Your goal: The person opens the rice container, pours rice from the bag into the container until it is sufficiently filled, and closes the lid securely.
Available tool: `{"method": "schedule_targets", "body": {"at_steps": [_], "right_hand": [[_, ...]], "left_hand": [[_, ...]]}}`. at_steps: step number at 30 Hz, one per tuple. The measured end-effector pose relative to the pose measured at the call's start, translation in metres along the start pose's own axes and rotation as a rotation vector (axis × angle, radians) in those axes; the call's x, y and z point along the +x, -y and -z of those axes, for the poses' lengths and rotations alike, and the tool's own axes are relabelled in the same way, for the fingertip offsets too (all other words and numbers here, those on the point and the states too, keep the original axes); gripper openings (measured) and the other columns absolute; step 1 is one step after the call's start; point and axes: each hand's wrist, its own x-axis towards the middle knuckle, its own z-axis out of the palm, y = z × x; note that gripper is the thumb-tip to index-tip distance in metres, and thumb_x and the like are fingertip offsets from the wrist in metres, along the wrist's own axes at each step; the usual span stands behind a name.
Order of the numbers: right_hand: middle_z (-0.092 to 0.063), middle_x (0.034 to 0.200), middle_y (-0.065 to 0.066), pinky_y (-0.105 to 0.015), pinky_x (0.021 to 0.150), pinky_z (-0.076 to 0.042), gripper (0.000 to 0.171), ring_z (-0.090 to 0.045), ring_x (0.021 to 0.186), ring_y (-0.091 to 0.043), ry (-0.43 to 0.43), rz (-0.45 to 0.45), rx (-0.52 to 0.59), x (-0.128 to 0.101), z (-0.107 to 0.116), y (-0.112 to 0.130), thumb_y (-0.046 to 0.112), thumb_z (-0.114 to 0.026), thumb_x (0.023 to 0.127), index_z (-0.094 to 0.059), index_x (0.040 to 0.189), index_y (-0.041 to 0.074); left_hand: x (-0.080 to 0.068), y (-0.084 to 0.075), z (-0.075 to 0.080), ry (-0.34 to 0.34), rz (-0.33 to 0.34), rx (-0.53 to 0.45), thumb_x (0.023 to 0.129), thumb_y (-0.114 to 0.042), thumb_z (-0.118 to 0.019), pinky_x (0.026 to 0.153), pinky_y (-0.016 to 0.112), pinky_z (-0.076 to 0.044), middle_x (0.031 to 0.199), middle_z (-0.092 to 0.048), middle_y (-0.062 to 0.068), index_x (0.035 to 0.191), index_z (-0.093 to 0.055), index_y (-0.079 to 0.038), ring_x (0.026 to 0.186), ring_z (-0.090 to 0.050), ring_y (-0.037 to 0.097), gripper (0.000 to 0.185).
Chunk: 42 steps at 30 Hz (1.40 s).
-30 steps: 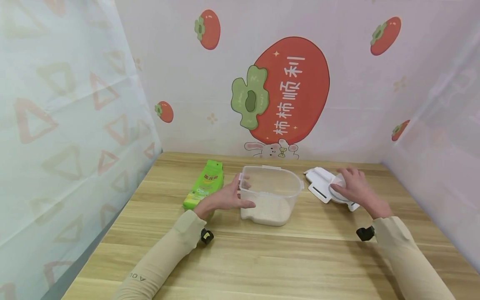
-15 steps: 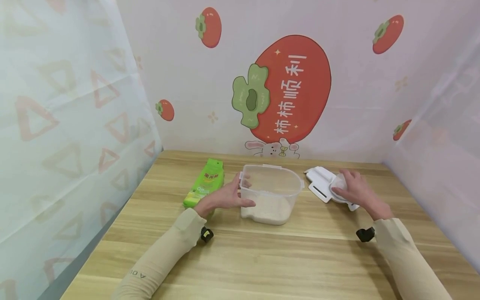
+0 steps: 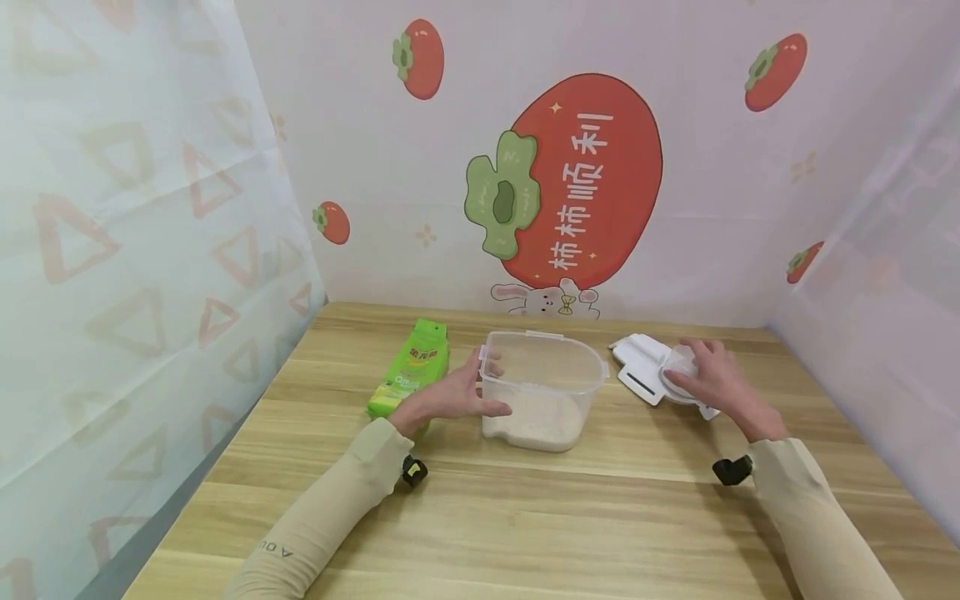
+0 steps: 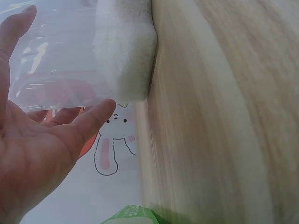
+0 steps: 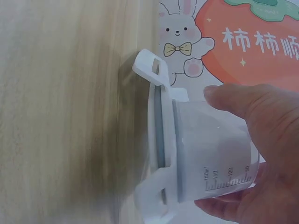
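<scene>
A clear plastic container (image 3: 542, 385) with white rice in its bottom (image 4: 125, 46) stands mid-table. My left hand (image 3: 450, 395) rests against its left wall, thumb and fingers straight along the side (image 4: 88, 119). To the right lies the container's white lid (image 3: 637, 362). On the lid stands a translucent measuring cup (image 5: 212, 151), upside down in the head view (image 3: 678, 367). My right hand (image 3: 712, 379) grips the cup, thumb on one side and fingers round the other.
A green rice bag (image 3: 411, 368) lies left of the container, behind my left hand. The wooden table (image 3: 525, 517) is walled by printed cloth panels at the back and both sides. Small black wrist cameras (image 3: 731, 469) sit on both sleeves.
My right hand with the cup has shifted slightly toward the back on the lid. The left hand and container have stayed put.
</scene>
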Motion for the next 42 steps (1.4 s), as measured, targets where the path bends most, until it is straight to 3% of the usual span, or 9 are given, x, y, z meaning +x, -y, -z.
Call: {"method": "schedule_targets", "body": {"at_steps": [9, 19, 21, 26, 29, 35, 42], "right_hand": [[-0.041, 0.128, -0.04, -0.06, 0.081, -0.033, 0.052, -0.034, 0.115, -0.057, -0.206, 0.036, 0.079, -0.001, -0.003, 0.004, 0.029, -0.07, 0.088, -0.054, 0.127, -0.002], [-0.051, 0.126, -0.032, -0.06, 0.088, -0.034, 0.039, -0.041, 0.117, -0.054, -0.389, 0.101, 0.222, 0.005, -0.006, 0.011, 0.015, -0.073, 0.083, -0.062, 0.116, -0.005], [-0.053, 0.123, -0.031, -0.055, 0.087, -0.034, 0.038, -0.043, 0.114, -0.051, -0.444, 0.128, 0.239, 0.006, -0.006, 0.012, 0.01, -0.074, 0.08, -0.063, 0.112, -0.006], [-0.058, 0.118, -0.027, -0.022, 0.088, -0.031, 0.036, -0.049, 0.109, -0.04, -0.589, 0.167, 0.287, 0.006, -0.003, 0.02, 0.004, -0.076, 0.074, -0.066, 0.107, -0.006], [-0.059, 0.12, -0.022, -0.011, 0.086, -0.028, 0.035, -0.049, 0.109, -0.027, -0.615, 0.145, 0.332, 0.007, 0.001, 0.031, 0.006, -0.077, 0.075, -0.068, 0.107, -0.003], [-0.06, 0.121, -0.018, -0.012, 0.087, -0.03, 0.033, -0.042, 0.109, 0.005, -0.637, 0.141, 0.41, 0.01, 0.006, 0.051, 0.006, -0.077, 0.076, -0.07, 0.108, 0.001], [-0.062, 0.121, -0.019, -0.012, 0.091, -0.033, 0.031, -0.046, 0.111, 0.008, -0.682, 0.19, 0.487, 0.016, 0.013, 0.073, 0.001, -0.075, 0.076, -0.07, 0.107, 0.0]], "left_hand": [[0.0, 0.0, -0.002, 0.01, 0.001, -0.012, 0.079, -0.032, -0.083, 0.108, 0.04, -0.046, 0.14, -0.045, 0.013, 0.147, -0.019, -0.018, 0.124, -0.056, 0.029, 0.095], [0.0, 0.002, -0.004, 0.009, 0.012, -0.002, 0.08, -0.033, -0.082, 0.108, 0.041, -0.046, 0.141, -0.045, 0.012, 0.148, -0.017, -0.019, 0.125, -0.056, 0.03, 0.095], [-0.001, 0.002, -0.004, 0.011, 0.015, -0.003, 0.08, -0.033, -0.082, 0.108, 0.041, -0.046, 0.141, -0.045, 0.012, 0.149, -0.017, -0.019, 0.125, -0.056, 0.03, 0.096], [-0.001, 0.001, -0.004, 0.019, 0.015, 0.004, 0.08, -0.033, -0.081, 0.108, 0.041, -0.046, 0.141, -0.044, 0.013, 0.148, -0.017, -0.018, 0.125, -0.056, 0.032, 0.095], [-0.001, 0.002, -0.004, 0.017, 0.014, 0.009, 0.081, -0.033, -0.081, 0.108, 0.041, -0.046, 0.141, -0.044, 0.013, 0.148, -0.017, -0.018, 0.125, -0.056, 0.032, 0.093], [-0.001, 0.004, -0.003, 0.015, 0.007, 0.003, 0.08, -0.032, -0.081, 0.108, 0.042, -0.046, 0.14, -0.045, 0.014, 0.148, -0.018, -0.017, 0.125, -0.056, 0.032, 0.093], [-0.002, 0.003, -0.003, 0.013, 0.017, 0.007, 0.081, -0.033, -0.081, 0.108, 0.042, -0.046, 0.14, -0.045, 0.014, 0.147, -0.019, -0.017, 0.125, -0.057, 0.032, 0.092]]}}
